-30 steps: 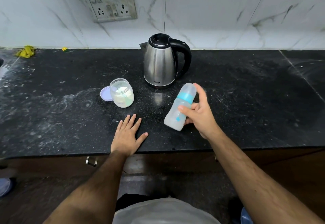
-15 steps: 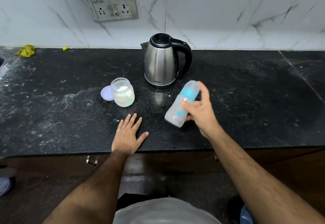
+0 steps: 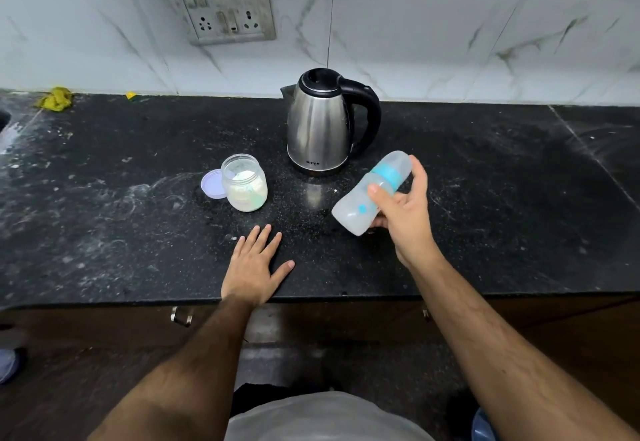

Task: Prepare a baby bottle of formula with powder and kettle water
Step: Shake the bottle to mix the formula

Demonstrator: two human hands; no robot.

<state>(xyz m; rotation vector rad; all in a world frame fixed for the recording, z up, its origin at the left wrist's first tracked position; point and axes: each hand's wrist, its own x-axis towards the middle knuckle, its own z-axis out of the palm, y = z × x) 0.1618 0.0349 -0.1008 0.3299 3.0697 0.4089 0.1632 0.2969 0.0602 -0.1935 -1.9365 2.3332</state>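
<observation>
Head view: your right hand (image 3: 401, 212) grips the capped, translucent baby bottle (image 3: 372, 191) with its teal collar, tilted above the speckled black stone counter (image 3: 485, 215) just in front of the steel kettle (image 3: 320, 129). Your left hand (image 3: 252, 264) lies flat on the counter, fingers straight, near the open clear jar (image 3: 244, 182) of pale powder, whose lilac lid (image 3: 213, 183) rests beside it.

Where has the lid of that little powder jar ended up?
In the head view, the pale purple lid lies flat on the black counter, touching the left side of the open powder jar, left of the kettle.
</observation>
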